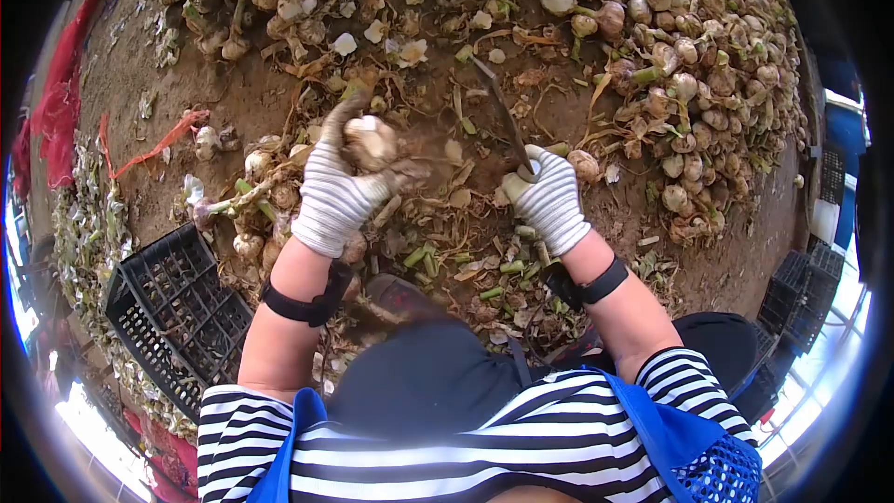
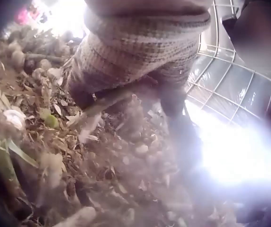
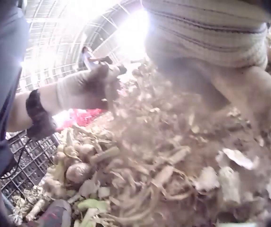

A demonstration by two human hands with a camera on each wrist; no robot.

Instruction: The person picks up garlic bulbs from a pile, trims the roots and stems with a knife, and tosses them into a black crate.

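Note:
In the head view my left hand (image 1: 337, 188), in a striped white work glove with dirty fingers, holds a pale garlic bulb (image 1: 372, 142) between thumb and fingers. Its fingertips are blurred. My right hand (image 1: 549, 194), gloved alike, grips a knife (image 1: 503, 112) whose long dark blade points forward and slightly left. The two hands are apart, above ground strewn with cut stalks (image 1: 424, 259) and dry skins. In the right wrist view the left hand (image 3: 90, 87) shows beyond the litter, while the right glove (image 3: 211, 33) fills the upper right, its fingers in shadow.
A large heap of garlic bulbs (image 1: 694, 84) lies at the right, with more garlic (image 1: 265, 0) at the far left. Several bulbs with stalks (image 1: 251, 205) lie beside the left hand. A black plastic crate (image 1: 177, 307) stands at the left, near red netting (image 1: 65, 112).

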